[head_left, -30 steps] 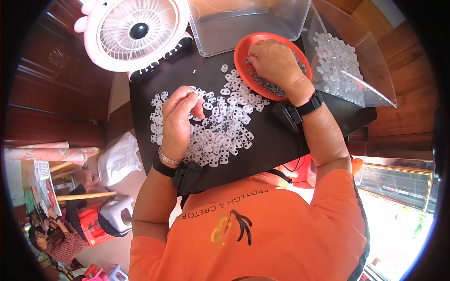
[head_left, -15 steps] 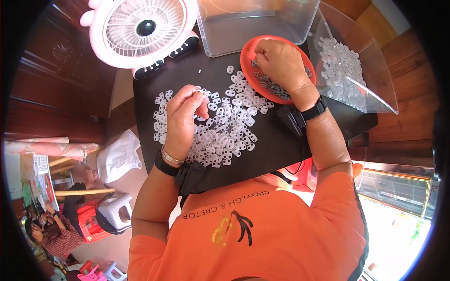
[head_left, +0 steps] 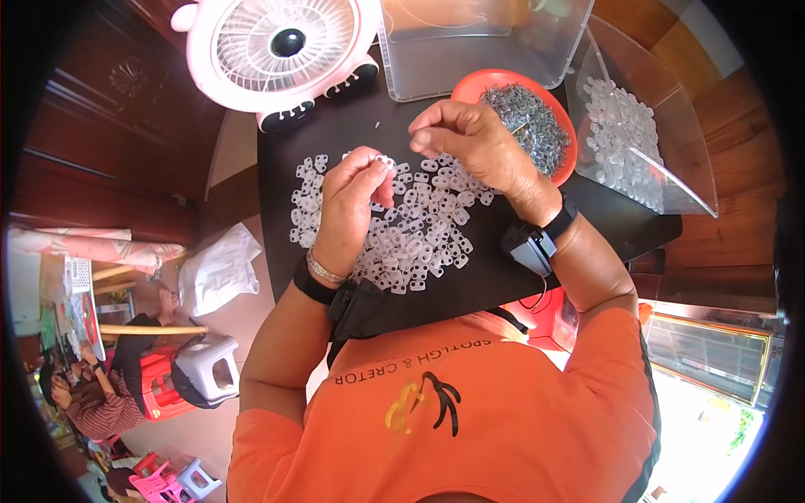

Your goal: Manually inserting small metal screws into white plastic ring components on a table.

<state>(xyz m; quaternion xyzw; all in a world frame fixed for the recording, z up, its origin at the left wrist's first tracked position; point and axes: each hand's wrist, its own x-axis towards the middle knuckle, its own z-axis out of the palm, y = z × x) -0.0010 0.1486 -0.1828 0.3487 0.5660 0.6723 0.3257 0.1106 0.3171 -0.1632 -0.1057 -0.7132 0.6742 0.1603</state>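
Between thumb and fingertips, my left hand (head_left: pixel 350 201) pinches a small white plastic piece with two holes (head_left: pixel 386 162). It hovers over a loose heap of similar white pieces (head_left: pixel 409 243) on the dark table. My right hand (head_left: pixel 482 147) is a little to the right and farther off, its thumb and forefinger pressed together. Whatever sits in that pinch is too small to make out. Partly behind the right hand lies an orange-red plate (head_left: pixel 472 82) piled with small grey metal parts (head_left: pixel 530 126), which look like screws.
A pink-and-white fan (head_left: pixel 288 42) stands at the far left of the dark table (head_left: pixel 495 251). Beside it is a clear plastic box (head_left: pixel 453 63). At the right, a clear tilted bin (head_left: pixel 620 142) holds white pieces. Another person (head_left: pixel 101 402) sits at the far left, near stools.
My right hand has come off the plate of grey parts and moved left, toward my left hand. The left hand still pinches the white piece. The whole view has shifted slightly.
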